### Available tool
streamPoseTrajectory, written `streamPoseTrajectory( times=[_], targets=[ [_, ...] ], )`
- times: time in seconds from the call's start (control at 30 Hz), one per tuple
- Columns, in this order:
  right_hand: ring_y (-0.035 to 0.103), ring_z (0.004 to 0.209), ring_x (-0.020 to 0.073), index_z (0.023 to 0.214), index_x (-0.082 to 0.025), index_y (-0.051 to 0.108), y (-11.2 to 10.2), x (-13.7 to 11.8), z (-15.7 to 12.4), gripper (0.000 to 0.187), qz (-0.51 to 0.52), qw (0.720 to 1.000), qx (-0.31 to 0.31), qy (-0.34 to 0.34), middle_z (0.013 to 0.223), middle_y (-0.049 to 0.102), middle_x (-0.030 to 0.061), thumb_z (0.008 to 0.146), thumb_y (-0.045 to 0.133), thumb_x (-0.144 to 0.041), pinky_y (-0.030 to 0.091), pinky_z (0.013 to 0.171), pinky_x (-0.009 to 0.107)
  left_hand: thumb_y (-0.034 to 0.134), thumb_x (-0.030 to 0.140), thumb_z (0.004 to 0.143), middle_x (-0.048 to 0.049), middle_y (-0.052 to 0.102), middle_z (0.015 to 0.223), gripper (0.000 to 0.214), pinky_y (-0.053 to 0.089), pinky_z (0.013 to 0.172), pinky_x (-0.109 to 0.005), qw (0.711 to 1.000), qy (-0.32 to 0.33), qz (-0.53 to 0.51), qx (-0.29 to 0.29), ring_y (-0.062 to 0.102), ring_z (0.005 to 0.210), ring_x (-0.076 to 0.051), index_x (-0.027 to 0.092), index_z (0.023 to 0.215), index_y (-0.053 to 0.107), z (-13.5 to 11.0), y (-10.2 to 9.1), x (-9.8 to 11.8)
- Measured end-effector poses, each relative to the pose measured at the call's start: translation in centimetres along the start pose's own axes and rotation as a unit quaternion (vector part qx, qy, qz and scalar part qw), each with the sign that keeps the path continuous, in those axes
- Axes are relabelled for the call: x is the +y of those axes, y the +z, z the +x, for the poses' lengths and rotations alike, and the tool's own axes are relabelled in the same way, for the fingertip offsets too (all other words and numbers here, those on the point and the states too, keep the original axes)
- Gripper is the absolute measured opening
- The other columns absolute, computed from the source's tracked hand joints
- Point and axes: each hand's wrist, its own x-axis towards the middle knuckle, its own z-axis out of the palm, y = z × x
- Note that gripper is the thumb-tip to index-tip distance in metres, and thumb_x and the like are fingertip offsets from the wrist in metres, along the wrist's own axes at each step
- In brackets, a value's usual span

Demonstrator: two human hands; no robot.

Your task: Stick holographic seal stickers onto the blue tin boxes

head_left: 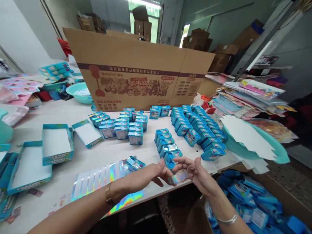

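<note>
My left hand point(153, 174) and my right hand point(195, 172) meet near the table's front edge. Between them is a small, shiny rainbow sticker strip point(179, 177); the fingers of both hands are closed at its ends. Just beyond my fingertips stands a short row of small blue boxes point(165, 141), one with a silvery top. Beneath my left forearm lies a sheet of holographic stickers point(97, 177), partly hidden by the arm. A single blue box point(135, 163) rests tilted at that sheet's far right corner.
Grouped blue boxes point(135, 137) stand mid-table, with more rows point(202, 126) to the right. Open trays point(58, 159) lie left. A large cardboard carton point(146, 65) blocks the back. A teal basin point(280, 154) holds white sheets at right; below, a carton contains many blue boxes point(258, 217).
</note>
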Motion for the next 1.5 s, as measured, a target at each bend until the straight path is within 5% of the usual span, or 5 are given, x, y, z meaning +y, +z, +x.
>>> streamPoseTrajectory(
  times=[0.23,0.4,0.63,1.33,1.5],
  targets=[
    [0.056,0.063,0.0133,0.116,-0.020,0.063,1.3,0.8,-3.3,0.058,-0.019,0.999,-0.017,0.045,0.076,0.058,-0.0004,0.076,0.075,-0.061,0.045,0.048,0.021,0.028,0.073,0.094,-0.0047,0.068,0.095,0.068,0.047,0.082,-0.029,0.993,0.015,0.115,0.027,0.059,0.089,-0.020,0.019,0.096,0.068,-1.1,1.8,-2.8],
    [0.056,0.063,0.0137,0.114,-0.021,0.060,1.8,0.8,-3.0,0.044,-0.169,0.982,0.081,-0.031,0.076,0.059,0.0000,0.086,0.064,-0.055,0.049,0.056,0.025,0.046,0.042,0.096,-0.0025,0.067,0.081,0.032,0.041,0.068,-0.027,0.959,-0.020,0.236,0.158,0.059,0.077,-0.018,0.019,0.088,0.066,0.5,3.2,-3.4],
    [0.064,0.072,0.0188,0.115,-0.021,0.054,1.2,1.0,1.2,0.027,-0.404,0.890,0.164,-0.131,0.083,0.066,0.0022,0.094,0.049,-0.037,0.047,0.067,0.030,0.041,0.033,0.098,-0.0073,0.073,0.086,0.029,0.041,0.068,-0.031,0.877,-0.086,0.356,0.311,0.068,0.082,-0.026,0.021,0.087,0.066,4.6,3.0,-3.4],
    [0.056,0.109,0.0267,0.123,-0.020,0.058,-0.3,5.0,3.6,0.032,-0.477,0.823,0.186,-0.247,0.115,0.053,0.0129,0.094,0.044,-0.021,0.051,0.093,0.045,0.042,0.018,0.095,-0.0069,0.074,0.081,0.031,0.035,0.065,-0.028,0.894,-0.150,0.269,0.325,0.065,0.076,-0.019,0.017,0.078,0.068,7.5,3.9,-9.2],
    [0.060,0.094,0.0240,0.115,-0.021,0.063,-0.9,4.2,2.5,0.027,-0.427,0.841,0.190,-0.273,0.115,0.057,0.0121,0.093,0.050,-0.029,0.056,0.080,0.042,0.052,0.018,0.089,-0.0033,0.074,0.080,0.021,0.042,0.065,-0.024,0.949,0.015,0.240,0.203,0.065,0.072,-0.016,0.018,0.081,0.071,2.1,6.4,-9.2]
  ],
)
